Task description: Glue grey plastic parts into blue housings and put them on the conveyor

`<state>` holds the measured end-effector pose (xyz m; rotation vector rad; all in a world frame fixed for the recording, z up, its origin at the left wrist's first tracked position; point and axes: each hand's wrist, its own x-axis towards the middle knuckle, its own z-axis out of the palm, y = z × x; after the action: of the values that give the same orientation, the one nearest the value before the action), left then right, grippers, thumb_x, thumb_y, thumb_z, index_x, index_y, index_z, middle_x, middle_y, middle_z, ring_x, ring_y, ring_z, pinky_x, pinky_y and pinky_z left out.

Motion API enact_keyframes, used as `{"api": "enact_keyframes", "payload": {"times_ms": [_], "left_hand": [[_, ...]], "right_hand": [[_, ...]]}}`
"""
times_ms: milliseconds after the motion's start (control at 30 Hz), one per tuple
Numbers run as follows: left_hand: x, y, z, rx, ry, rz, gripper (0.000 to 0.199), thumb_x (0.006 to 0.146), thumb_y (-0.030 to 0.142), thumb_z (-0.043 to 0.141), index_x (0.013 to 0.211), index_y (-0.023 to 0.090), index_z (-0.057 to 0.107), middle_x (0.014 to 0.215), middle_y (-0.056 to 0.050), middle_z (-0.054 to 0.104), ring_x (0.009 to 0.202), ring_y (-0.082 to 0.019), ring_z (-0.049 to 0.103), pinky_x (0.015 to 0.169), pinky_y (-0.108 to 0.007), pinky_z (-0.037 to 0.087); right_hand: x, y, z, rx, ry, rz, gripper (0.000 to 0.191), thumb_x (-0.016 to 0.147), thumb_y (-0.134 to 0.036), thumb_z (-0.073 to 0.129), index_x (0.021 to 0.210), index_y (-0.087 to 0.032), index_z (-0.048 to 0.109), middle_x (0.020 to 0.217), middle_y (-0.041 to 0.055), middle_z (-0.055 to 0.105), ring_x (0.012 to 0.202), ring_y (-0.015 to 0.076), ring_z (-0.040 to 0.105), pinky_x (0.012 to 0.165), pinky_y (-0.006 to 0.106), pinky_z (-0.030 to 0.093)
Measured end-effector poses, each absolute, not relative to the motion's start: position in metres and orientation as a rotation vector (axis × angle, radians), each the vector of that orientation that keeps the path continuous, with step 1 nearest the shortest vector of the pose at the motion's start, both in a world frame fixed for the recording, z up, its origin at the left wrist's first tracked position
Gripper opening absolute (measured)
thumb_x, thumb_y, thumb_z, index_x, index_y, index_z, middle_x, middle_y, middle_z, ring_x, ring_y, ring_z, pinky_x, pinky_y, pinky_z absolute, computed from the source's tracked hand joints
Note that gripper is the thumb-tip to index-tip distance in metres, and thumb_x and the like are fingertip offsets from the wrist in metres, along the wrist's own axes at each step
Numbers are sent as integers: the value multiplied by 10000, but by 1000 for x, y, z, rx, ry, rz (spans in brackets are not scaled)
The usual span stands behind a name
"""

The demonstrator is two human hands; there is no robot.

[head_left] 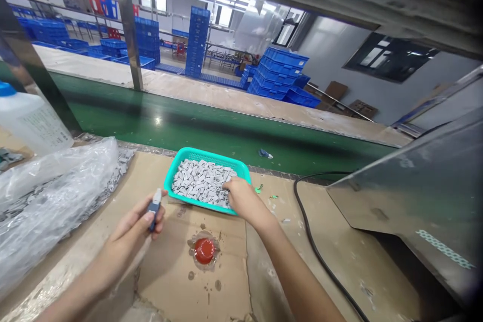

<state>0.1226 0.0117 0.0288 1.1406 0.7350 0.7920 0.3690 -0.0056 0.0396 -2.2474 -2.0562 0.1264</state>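
Observation:
My left hand (pixel 145 219) is closed round a small dark-blue and light-grey part (pixel 154 207), held upright left of the basket. A teal plastic basket (pixel 207 203) full of small grey pieces (pixel 202 178) sits on the cardboard. At the basket's right end, my right hand (pixel 241 198) reaches over the rim with its fingers together among the pieces; what they hold, if anything, is hidden. Below the basket a small red round cup (pixel 204 251) stands on a wet patch of cardboard.
A clear plastic bag (pixel 56 196) with grey pieces and a white jug (pixel 33 121) are at the left. Right of the basket run a black cable (pixel 306 226) and a clear panel (pixel 407 201). Beyond, a green belt (pixel 211 133) holds a small dark-and-white part (pixel 265 154).

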Motion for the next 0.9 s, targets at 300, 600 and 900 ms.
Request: {"api": "enact_keyframes", "payload": {"times_ms": [300,600,900], "left_hand": [[172,163,46,2386,1309,448,357,811,201,380,1160,141,417,1020,-102,489,1080,-233,393,890,-333,330],[253,214,48,2434,1439,142,345,811,276,486,1132,151,466,1173,-100,476,1030,-235,482,836,-460,411],[405,139,73,2438,708,284,322,832,312,440,1070,107,512,1087,-62,519,897,-177,550,784,-348,461]], "right_hand": [[372,-1,37,-2382,-2054,217,249,843,-267,499,1050,-131,525,1054,79,550,890,173,562,751,354,473],[371,-10,30,-2285,-1984,181,242,848,-271,488,1049,-141,520,1044,60,554,887,172,562,746,369,474],[375,-12,29,-2081,-1879,189,245,729,-35,502,954,-109,565,893,89,601,876,186,556,751,283,430]]}}
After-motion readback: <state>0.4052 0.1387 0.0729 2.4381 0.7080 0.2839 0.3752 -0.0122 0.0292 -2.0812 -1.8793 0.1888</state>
